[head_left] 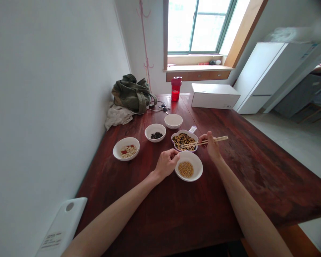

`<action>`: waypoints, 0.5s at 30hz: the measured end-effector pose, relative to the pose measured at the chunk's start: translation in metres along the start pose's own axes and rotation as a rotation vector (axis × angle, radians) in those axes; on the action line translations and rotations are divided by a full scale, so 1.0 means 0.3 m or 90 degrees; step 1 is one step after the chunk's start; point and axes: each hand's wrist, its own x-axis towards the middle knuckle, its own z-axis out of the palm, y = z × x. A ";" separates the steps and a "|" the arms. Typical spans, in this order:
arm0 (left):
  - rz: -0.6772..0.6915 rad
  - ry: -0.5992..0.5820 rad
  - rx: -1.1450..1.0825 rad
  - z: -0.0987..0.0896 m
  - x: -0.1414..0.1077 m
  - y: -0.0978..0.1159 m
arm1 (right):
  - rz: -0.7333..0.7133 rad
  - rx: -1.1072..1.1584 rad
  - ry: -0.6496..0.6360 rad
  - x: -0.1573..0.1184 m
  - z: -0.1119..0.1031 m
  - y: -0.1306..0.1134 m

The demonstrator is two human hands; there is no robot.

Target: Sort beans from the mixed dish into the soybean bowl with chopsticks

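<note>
My right hand [210, 145] is closed around a pair of wooden chopsticks [221, 138]. Their tips reach into a handled, scalloped dish [172, 139] filled with mixed yellow and black beans [184, 138]. Whether a bean sits between the tips is too small to tell. My left hand [167, 163] has its fingers curled at the left rim of a white bowl [199, 171], which holds yellow soybeans [186, 169]. Farther left stand a white bowl [155, 127] with black beans [156, 135] and another bowl [116, 149] with pale and red pieces [128, 151]. A further white bowl [173, 120] stands behind.
On the dark red wooden table [155, 221], a green bag [132, 94] and a pale cloth [117, 116] lie by the wall. Keys [164, 108], a red shaker bottle [176, 89] and a white box [214, 96] are at the far end. A white board [65, 225] is at lower left.
</note>
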 end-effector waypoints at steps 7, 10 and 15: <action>0.003 -0.001 0.003 0.001 0.001 -0.011 | 0.042 0.144 0.046 0.008 -0.015 -0.019; -0.002 0.000 0.001 0.001 0.002 -0.010 | 0.059 0.230 -0.006 0.005 -0.022 -0.055; -0.003 -0.003 -0.005 0.001 0.003 -0.006 | 0.094 0.250 -0.097 -0.006 -0.023 -0.095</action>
